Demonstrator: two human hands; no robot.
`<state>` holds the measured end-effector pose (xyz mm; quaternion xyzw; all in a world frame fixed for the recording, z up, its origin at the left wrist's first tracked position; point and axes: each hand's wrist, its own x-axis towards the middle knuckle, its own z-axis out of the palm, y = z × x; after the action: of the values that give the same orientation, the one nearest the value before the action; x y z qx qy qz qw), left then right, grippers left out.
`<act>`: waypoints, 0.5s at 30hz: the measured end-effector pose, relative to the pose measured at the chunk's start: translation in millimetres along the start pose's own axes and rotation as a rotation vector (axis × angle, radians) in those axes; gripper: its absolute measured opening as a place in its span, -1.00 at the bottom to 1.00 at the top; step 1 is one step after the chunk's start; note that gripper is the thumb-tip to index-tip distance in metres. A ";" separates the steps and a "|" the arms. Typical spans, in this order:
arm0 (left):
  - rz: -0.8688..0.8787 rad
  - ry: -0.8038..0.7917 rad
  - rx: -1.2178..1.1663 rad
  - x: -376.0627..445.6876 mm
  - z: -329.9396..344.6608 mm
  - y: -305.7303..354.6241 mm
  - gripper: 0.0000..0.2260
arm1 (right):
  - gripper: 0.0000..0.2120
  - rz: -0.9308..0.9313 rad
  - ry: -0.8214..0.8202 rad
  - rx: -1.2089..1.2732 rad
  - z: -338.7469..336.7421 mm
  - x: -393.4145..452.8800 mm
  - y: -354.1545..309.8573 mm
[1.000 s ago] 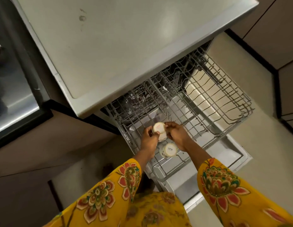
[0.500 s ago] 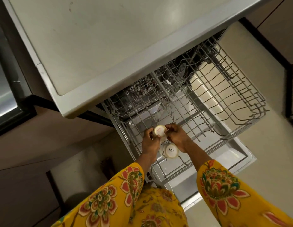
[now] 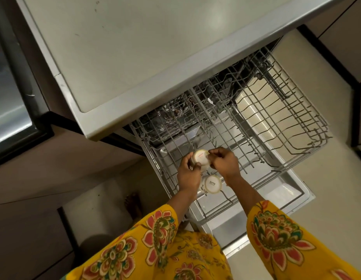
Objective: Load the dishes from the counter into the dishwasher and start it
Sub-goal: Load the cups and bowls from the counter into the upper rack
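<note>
Both hands, left hand (image 3: 188, 174) and right hand (image 3: 225, 161), grip an upturned white ceramic cup (image 3: 199, 159) at centre frame over the dishwasher's wire rack (image 3: 276, 126), beside a second cup (image 3: 211, 184) already racked; light, rigid, breakable, best held by its sides.

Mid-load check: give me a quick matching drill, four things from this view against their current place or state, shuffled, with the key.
Things:
1. upper cup
2. lower cup
3. dishwasher rack
4. dishwasher door

Place or state:
A. pulled out over the open door
B. held between the left hand and right hand
C. folded down, under the rack
D. upside down in the rack, base printed SISTA, no hand gripping it

Pairs: 1-B, 2-D, 3-A, 4-C
</note>
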<state>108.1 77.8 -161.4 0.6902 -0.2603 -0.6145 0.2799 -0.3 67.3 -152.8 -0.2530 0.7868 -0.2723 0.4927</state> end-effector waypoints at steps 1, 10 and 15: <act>0.006 0.000 -0.015 -1.1 -0.7 0.7 -0.62 | -0.91 -0.013 0.001 -0.005 -0.4 -0.4 -2.7; -0.042 0.007 -0.009 14.2 -3.4 4.7 -0.60 | -0.84 -0.007 -0.080 -0.052 6.8 7.8 -0.7; -0.119 -0.001 0.055 21.1 -2.5 5.1 -0.56 | -0.78 0.059 -0.117 -0.145 13.9 11.7 5.8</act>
<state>112.8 59.5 -172.4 0.7115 -0.2358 -0.6230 0.2236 7.2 61.2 -169.3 -0.2801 0.7816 -0.1848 0.5259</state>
